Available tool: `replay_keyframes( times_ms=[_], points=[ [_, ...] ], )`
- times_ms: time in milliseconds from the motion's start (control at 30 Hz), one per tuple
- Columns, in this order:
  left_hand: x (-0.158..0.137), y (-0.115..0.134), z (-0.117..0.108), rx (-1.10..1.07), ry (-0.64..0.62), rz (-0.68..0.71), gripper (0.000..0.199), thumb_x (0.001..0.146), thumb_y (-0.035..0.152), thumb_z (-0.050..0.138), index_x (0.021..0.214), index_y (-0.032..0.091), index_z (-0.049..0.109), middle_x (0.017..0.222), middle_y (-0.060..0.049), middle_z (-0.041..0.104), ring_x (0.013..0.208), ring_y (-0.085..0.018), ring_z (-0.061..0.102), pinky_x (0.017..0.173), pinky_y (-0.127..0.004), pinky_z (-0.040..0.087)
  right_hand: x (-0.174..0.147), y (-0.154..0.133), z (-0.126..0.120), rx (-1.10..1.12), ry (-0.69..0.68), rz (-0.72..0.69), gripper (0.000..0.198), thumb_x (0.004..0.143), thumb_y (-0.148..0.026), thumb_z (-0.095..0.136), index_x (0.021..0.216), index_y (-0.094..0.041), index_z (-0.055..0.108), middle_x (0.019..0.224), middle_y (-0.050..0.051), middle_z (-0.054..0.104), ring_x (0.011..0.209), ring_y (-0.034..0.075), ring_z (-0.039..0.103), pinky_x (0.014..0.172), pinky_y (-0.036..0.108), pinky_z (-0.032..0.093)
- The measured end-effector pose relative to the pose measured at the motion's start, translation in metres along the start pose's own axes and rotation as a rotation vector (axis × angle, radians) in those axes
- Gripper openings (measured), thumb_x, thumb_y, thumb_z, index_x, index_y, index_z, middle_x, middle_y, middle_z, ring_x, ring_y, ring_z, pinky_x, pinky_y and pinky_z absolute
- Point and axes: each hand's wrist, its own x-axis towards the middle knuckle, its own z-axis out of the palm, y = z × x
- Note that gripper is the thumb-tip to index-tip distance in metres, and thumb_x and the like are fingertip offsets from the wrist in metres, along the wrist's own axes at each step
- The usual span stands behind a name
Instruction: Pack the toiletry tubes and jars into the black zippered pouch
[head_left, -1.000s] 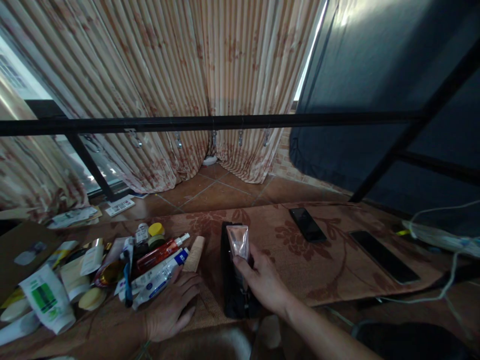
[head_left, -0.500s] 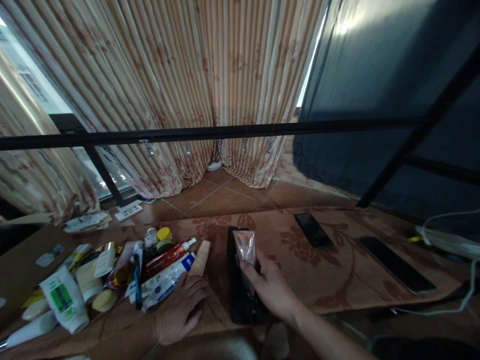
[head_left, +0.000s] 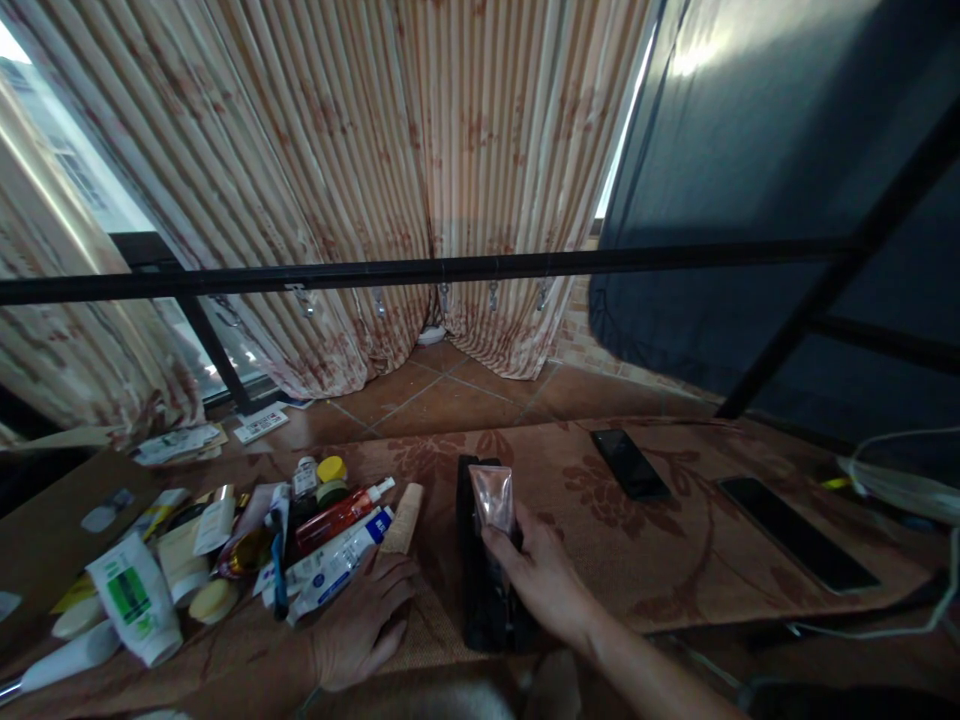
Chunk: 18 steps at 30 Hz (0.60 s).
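Observation:
A shiny pinkish squeeze tube (head_left: 493, 494) is gripped by my right hand (head_left: 541, 578), thumb across its front. The tube stands with its flat end up, its lower part hidden in or against a black pouch (head_left: 477, 610). On the cloth to the left, my left hand (head_left: 366, 622) lies with fingers stretched out. Its fingertips are at the lower end of a beige textured tube (head_left: 403, 518); I cannot tell if they touch. Beside them are a white-and-blue tube (head_left: 341, 570), a red spray bottle (head_left: 334, 522) and a blue toothbrush (head_left: 278, 575).
Several toiletries crowd the left side, among them a white-and-green tube (head_left: 136, 600) and a yellow-lidded jar (head_left: 331, 468). A cardboard box (head_left: 60, 540) sits behind them. Two dark phones (head_left: 630, 465) lie on the right. A black rail (head_left: 480, 268) crosses beyond the patterned cloth (head_left: 577, 540).
The view has shifted very slightly. Both hands, the pinkish tube and the pouch keep practically the same places.

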Motion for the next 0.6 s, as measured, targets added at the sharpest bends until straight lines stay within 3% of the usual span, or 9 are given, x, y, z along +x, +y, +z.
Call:
replay_keyframes(
  times_ms=[600],
  points=[
    [0.005,-0.008,-0.01,-0.02,-0.099,0.051,0.03,0.082,0.021,0.045,0.11,0.023,0.054,0.126,-0.007,0.055,0.12,-0.024,0.046,0.109,-0.051,0.02,0.001,-0.002,-0.002,-0.038,0.024,-0.02,0.028,0.087,-0.042,0.047,0.089,-0.018,0.06,0.078,0.003,0.065,0.073,0.017,0.057,0.066,0.026,0.038]
  ],
)
